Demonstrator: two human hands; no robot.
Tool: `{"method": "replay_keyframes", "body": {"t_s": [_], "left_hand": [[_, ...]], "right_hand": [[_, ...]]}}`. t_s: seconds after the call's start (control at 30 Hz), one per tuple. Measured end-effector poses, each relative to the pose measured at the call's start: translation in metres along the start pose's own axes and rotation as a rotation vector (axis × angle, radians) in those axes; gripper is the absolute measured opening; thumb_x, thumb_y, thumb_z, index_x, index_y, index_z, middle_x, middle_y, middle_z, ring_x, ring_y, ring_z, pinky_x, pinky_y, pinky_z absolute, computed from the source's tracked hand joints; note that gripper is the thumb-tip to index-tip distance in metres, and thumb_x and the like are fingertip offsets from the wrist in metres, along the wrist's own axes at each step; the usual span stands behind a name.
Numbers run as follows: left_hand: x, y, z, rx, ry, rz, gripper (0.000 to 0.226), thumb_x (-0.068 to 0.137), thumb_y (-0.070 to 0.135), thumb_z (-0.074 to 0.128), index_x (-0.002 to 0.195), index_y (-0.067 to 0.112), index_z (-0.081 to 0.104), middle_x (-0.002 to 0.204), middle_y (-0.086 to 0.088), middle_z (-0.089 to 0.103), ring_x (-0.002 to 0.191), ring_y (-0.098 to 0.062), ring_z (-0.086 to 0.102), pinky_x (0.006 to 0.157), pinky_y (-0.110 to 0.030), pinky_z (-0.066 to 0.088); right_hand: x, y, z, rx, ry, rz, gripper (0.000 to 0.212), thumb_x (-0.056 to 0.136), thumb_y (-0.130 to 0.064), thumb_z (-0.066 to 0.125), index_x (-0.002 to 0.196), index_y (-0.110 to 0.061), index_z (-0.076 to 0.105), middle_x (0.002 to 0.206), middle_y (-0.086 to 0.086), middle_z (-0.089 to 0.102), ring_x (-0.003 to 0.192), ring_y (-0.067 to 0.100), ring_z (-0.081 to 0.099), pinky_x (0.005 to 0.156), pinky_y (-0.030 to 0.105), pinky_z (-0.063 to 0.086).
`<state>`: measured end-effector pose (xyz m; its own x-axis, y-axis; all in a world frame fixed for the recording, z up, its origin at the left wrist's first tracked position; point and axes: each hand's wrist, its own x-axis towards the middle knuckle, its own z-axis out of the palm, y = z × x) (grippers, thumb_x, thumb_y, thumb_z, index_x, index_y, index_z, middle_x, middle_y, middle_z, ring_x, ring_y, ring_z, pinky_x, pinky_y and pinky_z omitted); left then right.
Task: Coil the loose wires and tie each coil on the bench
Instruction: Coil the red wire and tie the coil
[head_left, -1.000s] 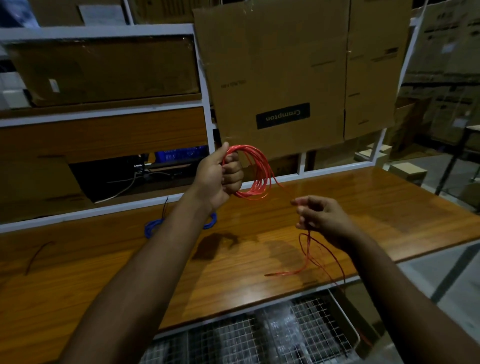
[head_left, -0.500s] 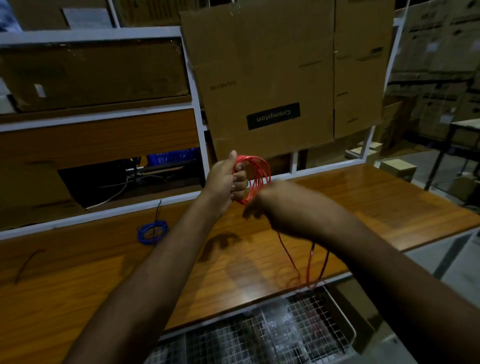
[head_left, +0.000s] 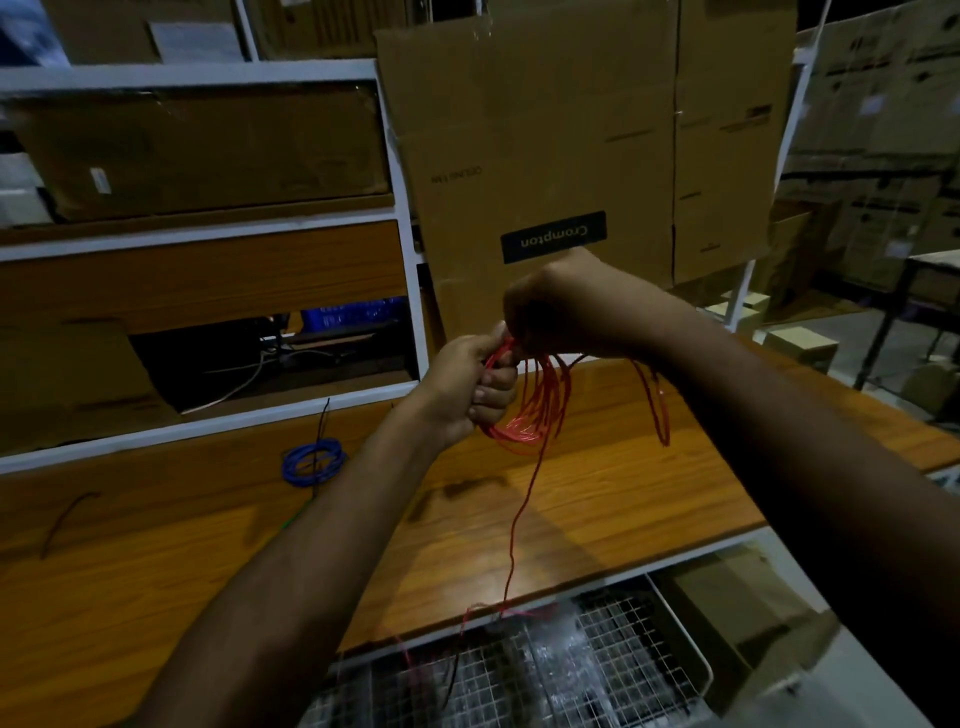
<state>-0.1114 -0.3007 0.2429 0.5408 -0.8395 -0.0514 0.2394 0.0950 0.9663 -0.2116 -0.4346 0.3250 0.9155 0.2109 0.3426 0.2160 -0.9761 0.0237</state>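
My left hand (head_left: 470, 382) grips the top of a red wire coil (head_left: 537, 410), which hangs in several loops above the wooden bench (head_left: 623, 499). Directly above and against it, my right hand (head_left: 566, 312) holds red wire at the coil's top, with a loop draping off toward the right wrist. A loose red tail (head_left: 519, 525) drops from the coil to the bench's front edge. A tied blue wire coil (head_left: 313, 461) lies on the bench to the left, with a thin black wire across it.
A short dark wire piece (head_left: 65, 519) lies at the bench's far left. A wire mesh basket (head_left: 545, 670) sits below the front edge. White shelf frames and a hanging cardboard box (head_left: 571, 156) stand behind the bench.
My right hand rose from low over the bench to the top of the coil, bringing wire up with it. The coil now hangs lower from my left hand.
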Motion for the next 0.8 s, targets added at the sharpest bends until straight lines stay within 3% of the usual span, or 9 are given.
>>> {"method": "replay_keyframes", "body": {"t_s": [0.1,0.2,0.3,0.37,0.47,0.57,0.63,0.73,0.8], "left_hand": [[-0.004,0.000,-0.008,0.131,0.015,-0.018,0.043,0.102,0.044,0.040,0.068,0.018,0.048,0.052,0.006,0.028,0.039,-0.006,0.021,0.037,-0.021,0.013],[-0.008,0.000,-0.016,0.145,0.039,-0.021,0.044,0.101,0.042,0.042,0.065,0.018,0.048,0.053,0.006,0.028,0.040,-0.007,0.021,0.039,-0.023,0.012],[-0.010,0.003,-0.023,0.129,0.099,0.013,0.044,0.102,0.041,0.042,0.065,0.019,0.046,0.053,0.006,0.030,0.042,-0.007,0.022,0.042,-0.023,0.012],[-0.011,0.006,-0.026,0.131,0.122,0.034,0.043,0.103,0.041,0.041,0.066,0.019,0.044,0.052,0.007,0.030,0.041,-0.006,0.022,0.041,-0.023,0.013],[-0.013,0.013,-0.029,0.138,0.139,0.072,0.043,0.103,0.040,0.040,0.066,0.019,0.043,0.053,0.007,0.030,0.042,-0.007,0.022,0.042,-0.023,0.013],[-0.014,0.020,-0.032,0.162,0.141,0.101,0.042,0.104,0.040,0.038,0.067,0.020,0.042,0.055,0.006,0.029,0.043,-0.008,0.022,0.041,-0.023,0.014],[-0.015,0.022,-0.031,0.171,0.128,0.110,0.042,0.103,0.040,0.039,0.067,0.020,0.042,0.054,0.006,0.030,0.042,-0.008,0.022,0.040,-0.023,0.015],[-0.014,0.024,-0.026,0.204,0.120,0.128,0.041,0.104,0.039,0.040,0.068,0.020,0.042,0.054,0.007,0.031,0.043,-0.008,0.024,0.040,-0.022,0.017],[-0.014,0.025,-0.023,0.219,0.117,0.139,0.041,0.104,0.039,0.040,0.068,0.020,0.042,0.053,0.007,0.032,0.043,-0.008,0.024,0.040,-0.022,0.017]], "right_hand": [[-0.006,0.015,-0.004,0.106,-0.200,0.170,0.016,0.090,-0.012,0.066,0.104,-0.017,0.067,0.094,-0.008,0.065,0.082,0.000,0.065,0.068,0.010,0.053],[-0.017,0.027,-0.001,0.162,-0.307,0.355,0.019,0.092,-0.012,0.063,0.110,-0.016,0.067,0.119,-0.002,0.061,0.110,0.015,0.060,0.095,0.034,0.054],[-0.028,0.039,0.017,-0.206,-0.147,0.367,0.020,0.088,-0.028,0.068,0.107,-0.034,0.069,0.136,-0.003,0.045,0.130,0.024,0.034,0.110,0.050,0.031],[-0.036,0.042,0.032,-0.192,0.012,0.388,0.025,0.088,-0.029,0.068,0.112,-0.031,0.069,0.137,0.002,0.041,0.127,0.023,0.034,0.109,0.045,0.033],[-0.049,0.049,0.054,0.074,0.107,0.433,0.027,0.089,-0.012,0.067,0.114,-0.022,0.069,0.124,0.002,0.053,0.109,0.015,0.054,0.094,0.030,0.051],[-0.061,0.052,0.071,0.390,0.191,0.524,0.027,0.090,-0.006,0.065,0.110,-0.025,0.065,0.108,-0.004,0.066,0.089,0.006,0.066,0.073,0.022,0.058],[-0.063,0.046,0.086,0.509,0.208,0.534,0.026,0.088,-0.013,0.069,0.109,-0.028,0.063,0.103,-0.009,0.066,0.090,0.004,0.066,0.075,0.025,0.060],[-0.058,0.022,0.115,0.683,0.013,0.481,0.032,0.087,-0.030,0.072,0.117,-0.028,0.060,0.110,-0.011,0.063,0.100,0.006,0.064,0.085,0.031,0.058],[-0.057,0.005,0.130,0.976,-0.078,0.457,0.034,0.093,-0.036,0.063,0.125,-0.025,0.058,0.117,-0.003,0.063,0.103,0.013,0.065,0.089,0.037,0.058]]}}
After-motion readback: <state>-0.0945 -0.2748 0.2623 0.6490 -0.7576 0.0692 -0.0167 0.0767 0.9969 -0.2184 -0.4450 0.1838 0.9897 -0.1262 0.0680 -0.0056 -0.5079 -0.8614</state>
